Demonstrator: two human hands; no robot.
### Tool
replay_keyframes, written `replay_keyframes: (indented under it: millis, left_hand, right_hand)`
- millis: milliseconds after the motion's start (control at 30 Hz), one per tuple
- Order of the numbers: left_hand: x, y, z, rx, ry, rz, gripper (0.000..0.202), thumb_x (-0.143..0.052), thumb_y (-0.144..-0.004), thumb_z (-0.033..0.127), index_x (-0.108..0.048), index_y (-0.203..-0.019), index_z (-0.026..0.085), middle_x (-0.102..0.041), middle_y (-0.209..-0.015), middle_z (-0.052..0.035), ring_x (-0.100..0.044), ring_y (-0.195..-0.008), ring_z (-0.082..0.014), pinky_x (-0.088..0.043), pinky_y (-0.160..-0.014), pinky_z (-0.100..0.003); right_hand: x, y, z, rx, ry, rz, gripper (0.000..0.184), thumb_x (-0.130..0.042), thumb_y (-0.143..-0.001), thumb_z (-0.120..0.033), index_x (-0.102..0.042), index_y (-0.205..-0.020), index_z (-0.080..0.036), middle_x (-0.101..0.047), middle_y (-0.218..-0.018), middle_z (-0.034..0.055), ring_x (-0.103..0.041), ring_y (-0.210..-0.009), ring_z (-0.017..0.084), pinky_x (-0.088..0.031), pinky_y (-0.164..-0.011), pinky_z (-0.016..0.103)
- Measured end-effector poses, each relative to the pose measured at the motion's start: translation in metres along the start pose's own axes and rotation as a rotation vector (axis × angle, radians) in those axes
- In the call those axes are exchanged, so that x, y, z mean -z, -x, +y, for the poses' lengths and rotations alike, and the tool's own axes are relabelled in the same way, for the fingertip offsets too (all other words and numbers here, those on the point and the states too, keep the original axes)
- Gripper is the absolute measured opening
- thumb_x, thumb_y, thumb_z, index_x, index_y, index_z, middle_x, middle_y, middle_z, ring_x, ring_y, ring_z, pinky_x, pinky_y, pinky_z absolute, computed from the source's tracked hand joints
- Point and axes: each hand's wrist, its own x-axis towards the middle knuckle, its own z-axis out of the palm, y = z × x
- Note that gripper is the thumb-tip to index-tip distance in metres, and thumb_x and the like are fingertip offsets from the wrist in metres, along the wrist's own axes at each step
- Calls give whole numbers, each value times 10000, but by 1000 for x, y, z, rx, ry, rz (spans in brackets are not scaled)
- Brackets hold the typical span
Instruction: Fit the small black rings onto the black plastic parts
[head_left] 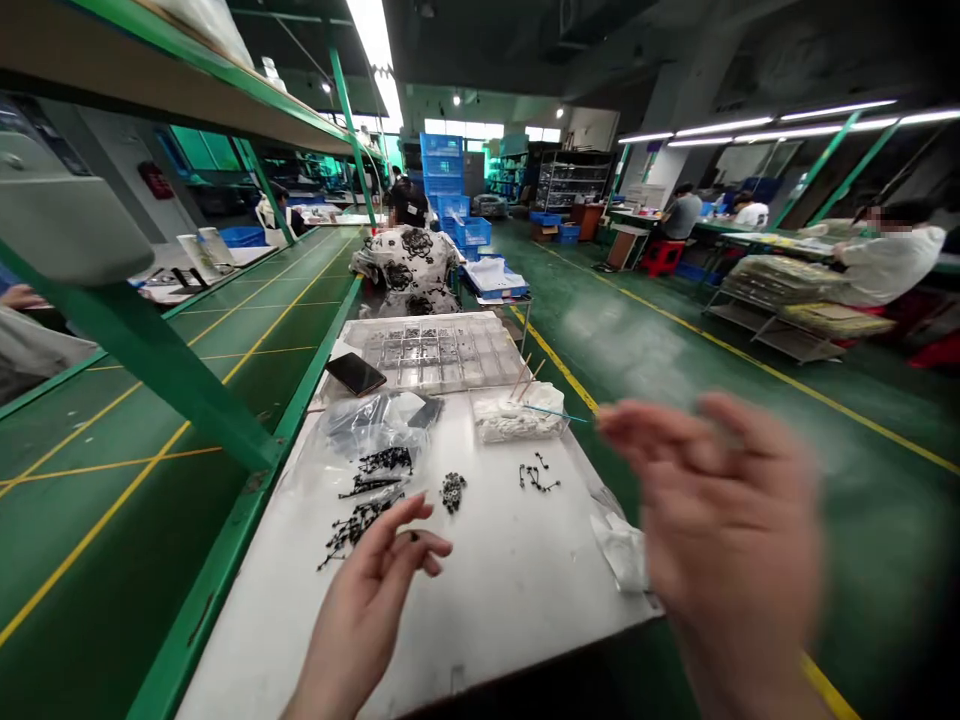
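My left hand [367, 610] hangs over the white work table [487, 610], fingers curled, near loose black parts [360, 525], with a tiny dark speck by its fingertips. My right hand [712, 530] is blurred by motion at the table's right edge. A thin teal stick [555, 412] reaches from its fingertips toward a clear tray of white fluffy material [517, 418]. Two more small clusters of black parts [452, 491] [536, 478] lie on the table. Farther back are a plastic bag [367, 425], a phone [355, 374] and a clear compartment box [435, 355].
A green-framed shelf [187, 90] runs overhead along the left. A crumpled white bag [619, 553] lies at the table's right edge. A person in a patterned top [409, 270] sits beyond the table, near stacked blue crates [442, 170]. Other people work at benches on the right.
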Motion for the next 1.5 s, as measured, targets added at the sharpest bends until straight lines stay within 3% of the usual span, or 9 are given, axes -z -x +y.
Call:
replay_keyframes:
  millis: [67, 167, 267, 367, 600, 833, 1033, 1400, 1500]
  left_hand:
    - [-21, -26, -16, 40, 70, -69, 410, -780, -952, 446, -663, -1279, 229, -803, -1201, -87, -832, -894, -244, -663, -876, -403]
    - [-39, -61, -30, 46, 114, -142, 308, -823, -910, 417, -665, -1088, 222, -820, -1050, -58, -843, -1019, -289, -662, -913, -381]
    - [-37, -88, -46, 32, 122, -173, 258, -825, -910, 381, -692, -1064, 222, -836, -1022, -60, -825, -1050, -265, -656, -902, -329]
    - [-28, -97, -67, 76, 122, -156, 233, -821, -922, 375, -713, -1059, 222, -846, -990, -55, -824, -965, -234, -660, -859, -300]
    - [-19, -90, -82, 82, -20, -204, 268, -801, -936, 363, -681, -1163, 283, -854, -914, 14, -824, -867, -198, -630, -804, -251]
    - [-23, -82, -67, 154, -143, -116, 244, -752, -919, 420, -690, -1119, 295, -888, -948, 2, -838, -877, -237, -610, -838, -305]
    - [-18, -80, -74, 166, -111, -213, 263, -742, -940, 426, -700, -1167, 299, -887, -993, -13, -841, -929, -252, -623, -849, -308]
    - [-19, -82, -85, 134, -15, -129, 290, -807, -919, 444, -724, -1140, 276, -815, -981, -19, -780, -943, -225, -653, -850, -257]
    - [-17, -84, -92, 152, 11, -113, 380, -865, -864, 521, -722, -1119, 277, -824, -992, -31, -790, -949, -250, -676, -854, -273]
  right_hand:
    - [-25, 3, 46, -83, -10, -76, 382, -720, -1006, -263, -603, -1366, -316, -758, -1189, 74, -765, -1065, 230, -654, -926, 432]
    - [-57, 7, 116, -151, 25, -212, 314, -636, -1019, -236, -601, -1329, -278, -753, -1116, 64, -766, -982, 206, -646, -915, 422]
    - [-74, 10, 167, -60, 104, -340, 344, -622, -990, -175, -618, -1316, -284, -749, -1097, 50, -735, -930, 184, -624, -843, 367]
    - [-77, 16, 191, 13, 99, -433, 358, -605, -967, -127, -634, -1287, -284, -729, -1018, 26, -695, -847, 162, -596, -770, 324]
    - [-72, 19, 184, -23, 11, -695, 323, -683, -892, -90, -710, -1190, -213, -709, -1003, 53, -668, -873, 164, -570, -758, 296]
    - [-67, 19, 177, -81, 4, -733, 286, -636, -892, -70, -765, -1117, -191, -698, -994, 68, -683, -863, 159, -584, -763, 287]
    - [-66, 22, 181, -79, 11, -782, 262, -686, -919, -82, -770, -1125, -220, -693, -1045, 69, -702, -932, 167, -598, -828, 287]
    - [-66, 21, 187, 31, 79, -757, 216, -660, -1019, -161, -804, -1156, -246, -684, -1001, 64, -689, -885, 153, -596, -787, 255]
    - [-55, 7, 190, -7, 120, -573, 182, -699, -995, -224, -775, -1160, -242, -699, -1043, 68, -677, -858, 162, -590, -757, 279]
